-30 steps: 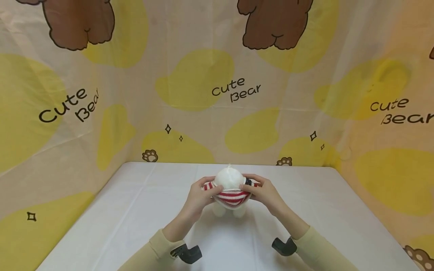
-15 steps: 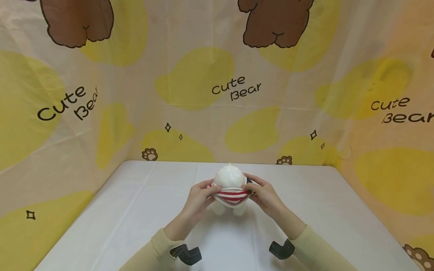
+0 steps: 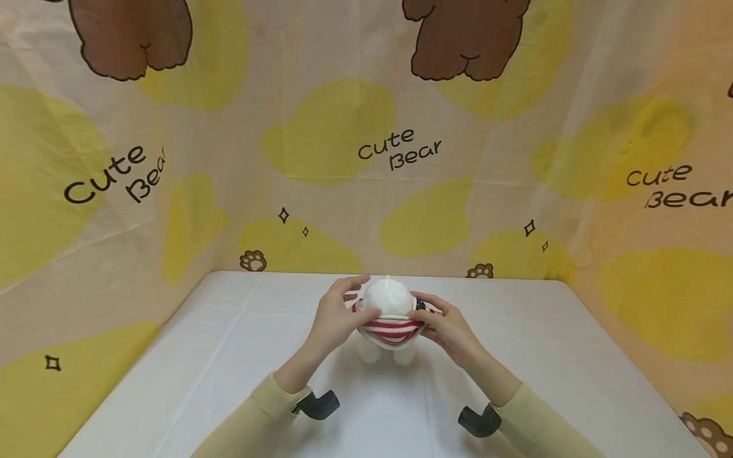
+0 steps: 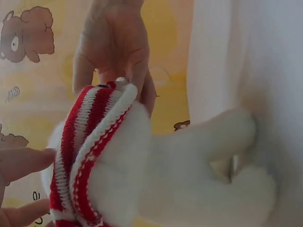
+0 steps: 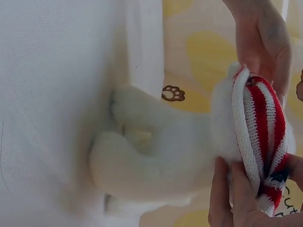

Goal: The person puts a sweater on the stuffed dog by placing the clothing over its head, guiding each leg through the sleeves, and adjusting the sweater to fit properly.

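Filling the back and both sides, the cream-and-yellow backdrop (image 3: 321, 203) hangs in front of me, printed with brown bears (image 3: 466, 51), black lettering (image 3: 399, 149) that reads "Cute Bear", and paw prints (image 3: 253, 261). Below it spreads the white table (image 3: 229, 356). Two pale yellow sleeves (image 3: 235, 423) reach in over it, one from seven o'clock, the other from five. Toward the table's twelve o'clock, about midway across, a white plush toy (image 4: 180, 179) stands upright with its feet on the tabletop. Around its upper part, below the rounded crown, a red-and-white striped knit (image 3: 392, 332) lies bunched. The person's left hand (image 3: 335, 318) is at the toy's nine o'clock, its thumb laid against the near side of the knit, the other fingers loosely spread and gripping nothing that I can make out. The right hand (image 3: 455, 331) is at three o'clock, and that one does have hold, pinching the knit between thumb and fingers. Under the wrists, black curved devices (image 3: 480, 421) stick out toward each other. Smallest of all, a navy patch (image 5: 278, 176) shows on the knit, right by the pinching fingers
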`<act>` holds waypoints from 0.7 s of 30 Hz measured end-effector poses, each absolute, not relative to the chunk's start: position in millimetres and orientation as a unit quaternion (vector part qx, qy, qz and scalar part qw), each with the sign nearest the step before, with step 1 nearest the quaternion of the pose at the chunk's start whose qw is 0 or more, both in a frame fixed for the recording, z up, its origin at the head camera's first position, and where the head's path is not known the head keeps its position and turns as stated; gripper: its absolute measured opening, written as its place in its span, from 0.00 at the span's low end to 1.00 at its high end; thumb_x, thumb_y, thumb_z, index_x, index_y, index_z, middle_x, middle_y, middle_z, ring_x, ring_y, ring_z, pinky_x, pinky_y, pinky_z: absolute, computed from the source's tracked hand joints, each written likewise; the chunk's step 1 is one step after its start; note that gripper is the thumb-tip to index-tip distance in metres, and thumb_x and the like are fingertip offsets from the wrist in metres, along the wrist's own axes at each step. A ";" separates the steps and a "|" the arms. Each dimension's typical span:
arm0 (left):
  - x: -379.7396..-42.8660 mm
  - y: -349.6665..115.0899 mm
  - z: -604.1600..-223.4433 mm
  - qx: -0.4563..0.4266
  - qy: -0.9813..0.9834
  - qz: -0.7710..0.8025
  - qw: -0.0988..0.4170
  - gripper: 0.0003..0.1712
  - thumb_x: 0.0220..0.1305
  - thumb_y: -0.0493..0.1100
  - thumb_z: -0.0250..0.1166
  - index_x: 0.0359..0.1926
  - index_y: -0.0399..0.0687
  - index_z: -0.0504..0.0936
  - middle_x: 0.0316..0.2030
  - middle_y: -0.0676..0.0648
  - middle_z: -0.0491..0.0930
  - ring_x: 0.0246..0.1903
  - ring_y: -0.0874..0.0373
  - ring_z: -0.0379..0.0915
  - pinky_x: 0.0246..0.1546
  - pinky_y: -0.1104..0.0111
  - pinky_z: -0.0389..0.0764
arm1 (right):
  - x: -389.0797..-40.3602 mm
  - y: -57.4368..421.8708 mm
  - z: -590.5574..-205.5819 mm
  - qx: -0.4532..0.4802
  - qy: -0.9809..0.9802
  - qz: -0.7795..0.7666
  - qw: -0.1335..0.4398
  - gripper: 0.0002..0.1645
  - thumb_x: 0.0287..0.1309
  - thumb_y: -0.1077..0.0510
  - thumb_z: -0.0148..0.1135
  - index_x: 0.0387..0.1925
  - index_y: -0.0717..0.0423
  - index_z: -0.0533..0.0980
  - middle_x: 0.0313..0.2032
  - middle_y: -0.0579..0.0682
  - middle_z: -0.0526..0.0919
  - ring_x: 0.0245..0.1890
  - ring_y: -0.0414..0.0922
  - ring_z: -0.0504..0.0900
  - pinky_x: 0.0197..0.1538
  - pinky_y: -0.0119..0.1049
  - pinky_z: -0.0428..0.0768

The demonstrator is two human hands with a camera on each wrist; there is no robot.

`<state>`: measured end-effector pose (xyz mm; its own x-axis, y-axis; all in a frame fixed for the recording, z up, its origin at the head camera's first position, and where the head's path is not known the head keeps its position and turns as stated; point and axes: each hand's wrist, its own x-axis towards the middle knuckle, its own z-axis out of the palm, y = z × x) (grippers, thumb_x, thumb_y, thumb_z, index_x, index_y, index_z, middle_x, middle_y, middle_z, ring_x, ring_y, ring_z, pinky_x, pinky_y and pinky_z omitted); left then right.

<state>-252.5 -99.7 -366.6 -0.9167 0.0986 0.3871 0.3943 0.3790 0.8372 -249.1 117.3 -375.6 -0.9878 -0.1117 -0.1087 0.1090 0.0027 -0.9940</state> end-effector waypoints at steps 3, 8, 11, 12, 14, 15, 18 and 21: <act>-258.1 -96.8 -363.2 -0.165 -0.823 -0.532 0.111 0.31 0.45 0.44 0.76 0.54 0.48 0.78 0.50 0.46 0.79 0.47 0.49 0.78 0.47 0.58 0.80 | -248.2 117.3 -374.7 -0.005 0.706 -0.704 0.077 0.29 0.56 0.60 0.63 0.61 0.55 0.71 0.53 0.61 0.73 0.43 0.43 0.79 0.50 0.39 0.80; -265.9 -94.7 -361.7 -0.155 -0.838 -0.519 0.065 0.31 0.44 0.49 0.76 0.52 0.49 0.79 0.47 0.47 0.82 0.46 0.53 0.80 0.48 0.58 0.80 | -248.1 116.6 -374.0 -0.011 0.705 -0.705 0.074 0.29 0.56 0.60 0.64 0.61 0.55 0.71 0.56 0.62 0.72 0.44 0.43 0.79 0.51 0.39 0.79; -269.1 -94.6 -361.6 -0.152 -0.843 -0.513 0.051 0.31 0.43 0.51 0.77 0.51 0.50 0.80 0.46 0.49 0.83 0.45 0.55 0.80 0.48 0.59 0.79 | -248.8 115.9 -374.1 -0.007 0.707 -0.704 0.069 0.29 0.56 0.60 0.64 0.60 0.55 0.72 0.56 0.62 0.72 0.44 0.43 0.79 0.50 0.38 0.80; -270.1 -94.8 -361.5 -0.154 -0.843 -0.513 0.048 0.31 0.43 0.51 0.77 0.51 0.50 0.80 0.46 0.49 0.83 0.45 0.55 0.80 0.48 0.58 0.79 | -249.0 115.6 -374.2 -0.006 0.707 -0.704 0.067 0.29 0.55 0.60 0.64 0.60 0.54 0.72 0.56 0.62 0.72 0.44 0.43 0.79 0.50 0.38 0.80; -271.4 -95.2 -361.3 -0.157 -0.845 -0.510 0.045 0.31 0.43 0.51 0.77 0.50 0.49 0.80 0.45 0.49 0.83 0.44 0.54 0.80 0.47 0.58 0.79 | -249.1 115.1 -374.1 -0.004 0.708 -0.703 0.066 0.29 0.55 0.59 0.65 0.60 0.54 0.72 0.56 0.61 0.72 0.44 0.44 0.78 0.51 0.39 0.79; -272.0 -95.3 -361.4 -0.157 -0.846 -0.507 0.044 0.31 0.42 0.51 0.77 0.50 0.49 0.80 0.45 0.49 0.83 0.44 0.54 0.80 0.46 0.58 0.80 | -249.0 115.0 -374.1 -0.005 0.709 -0.702 0.066 0.29 0.55 0.59 0.65 0.60 0.54 0.72 0.57 0.61 0.71 0.45 0.44 0.78 0.51 0.39 0.79; -273.8 -94.2 -361.7 -0.155 -0.856 -0.492 0.042 0.31 0.42 0.52 0.77 0.49 0.49 0.80 0.43 0.48 0.83 0.41 0.54 0.79 0.42 0.59 0.81 | -248.0 115.3 -373.8 -0.008 0.713 -0.698 0.067 0.29 0.56 0.58 0.65 0.60 0.53 0.72 0.58 0.61 0.70 0.47 0.45 0.78 0.52 0.40 0.79; -274.9 -92.0 -361.5 -0.153 -0.864 -0.478 0.044 0.30 0.42 0.51 0.76 0.48 0.47 0.80 0.41 0.47 0.83 0.38 0.54 0.78 0.39 0.61 0.81 | -245.3 117.4 -373.3 -0.011 0.728 -0.683 0.063 0.30 0.56 0.55 0.65 0.61 0.52 0.71 0.58 0.61 0.70 0.48 0.46 0.78 0.53 0.41 0.78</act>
<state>-274.9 -92.0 -361.5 -0.9496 0.2219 0.2214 0.3054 0.4958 0.8130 -245.3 117.4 -373.3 -0.9920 -0.1007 -0.0766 0.0700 0.0680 -0.9952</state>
